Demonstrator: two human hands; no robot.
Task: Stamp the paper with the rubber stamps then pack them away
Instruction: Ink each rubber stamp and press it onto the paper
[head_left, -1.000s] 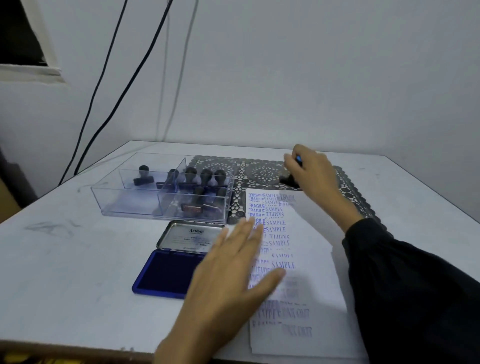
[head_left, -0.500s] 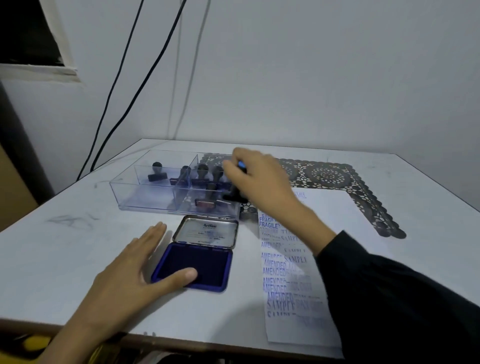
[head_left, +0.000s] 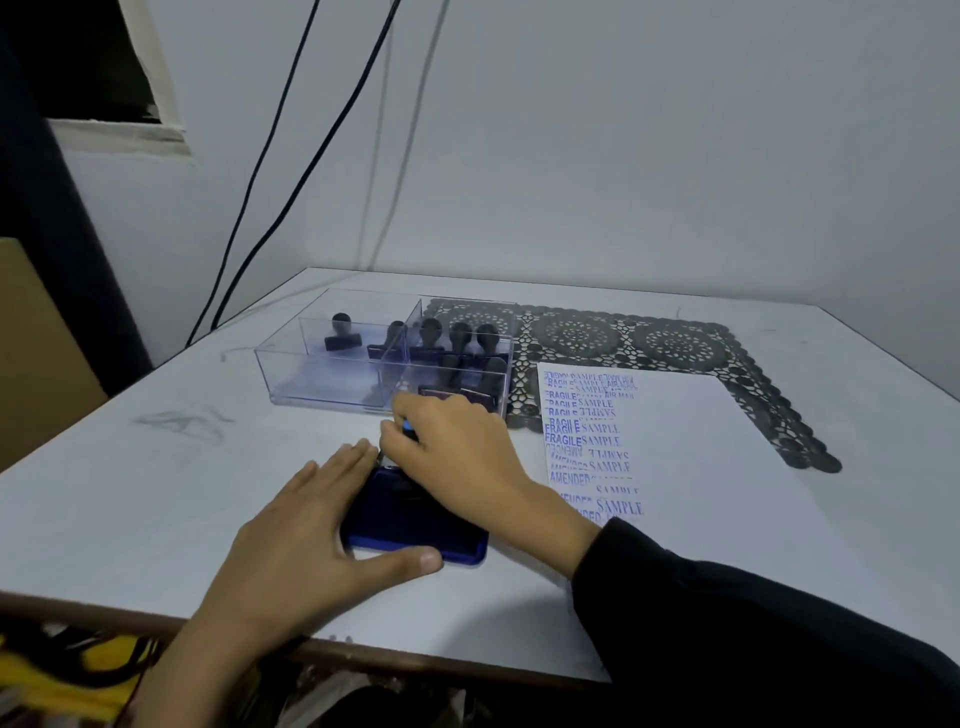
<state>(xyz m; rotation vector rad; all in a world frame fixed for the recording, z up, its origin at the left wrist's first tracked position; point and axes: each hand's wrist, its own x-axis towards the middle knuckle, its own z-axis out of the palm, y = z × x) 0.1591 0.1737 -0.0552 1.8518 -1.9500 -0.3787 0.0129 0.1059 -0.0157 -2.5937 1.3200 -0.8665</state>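
Note:
My right hand (head_left: 457, 457) grips a black rubber stamp (head_left: 409, 429) with a blue top and presses it down on the blue ink pad (head_left: 415, 525) near the table's front. My left hand (head_left: 301, 540) lies flat against the pad's left side, thumb along its front edge. The white paper (head_left: 675, 447), covered on its left half with blue prints such as FRAGILE, SAMPLE and AMENDED, lies to the right. A clear divided box (head_left: 332, 384) behind the pad holds several black stamps (head_left: 431, 338). The pad's lid is hidden by my hands.
A black lace mat (head_left: 675, 343) lies under the paper's far edge and the box's right side. Two black cables (head_left: 291, 156) hang down the wall at the far left. The white table (head_left: 130, 493) ends at a brown front edge close to me.
My right hand carried the stamp from the paper's far end, past the box, down onto the ink pad. My left hand left the paper and settled against the pad.

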